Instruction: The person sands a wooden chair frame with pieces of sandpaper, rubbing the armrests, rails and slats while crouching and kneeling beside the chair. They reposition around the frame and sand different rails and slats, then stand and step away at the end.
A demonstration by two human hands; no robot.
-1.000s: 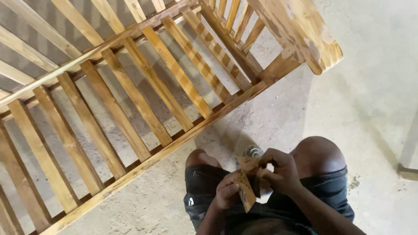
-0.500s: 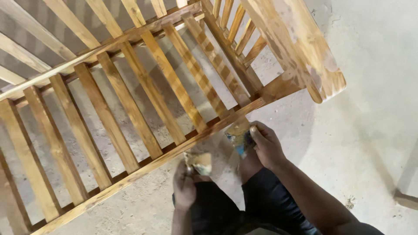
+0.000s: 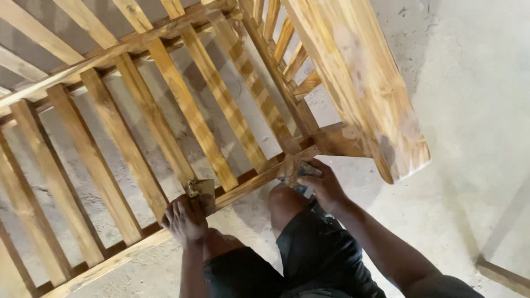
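A slatted wooden seat frame (image 3: 182,118) fills the upper left of the head view, its front rail running diagonally past my knees. My left hand (image 3: 185,221) grips a small brown piece of sandpaper (image 3: 201,190) and presses it against the front rail near a slat. My right hand (image 3: 320,182) holds another worn, folded piece of sandpaper (image 3: 295,172) against the rail's corner, close to the wide wooden armrest (image 3: 359,83). My knees in dark shorts (image 3: 309,254) sit just under the rail.
Grey dusty concrete floor (image 3: 475,110) lies to the right and under the frame. A wooden strip (image 3: 502,276) lies on the floor at the lower right corner.
My hands, joined over one sandpaper piece above my lap a second ago, have separated and moved up to the front rail. The view has closed in on the frame.
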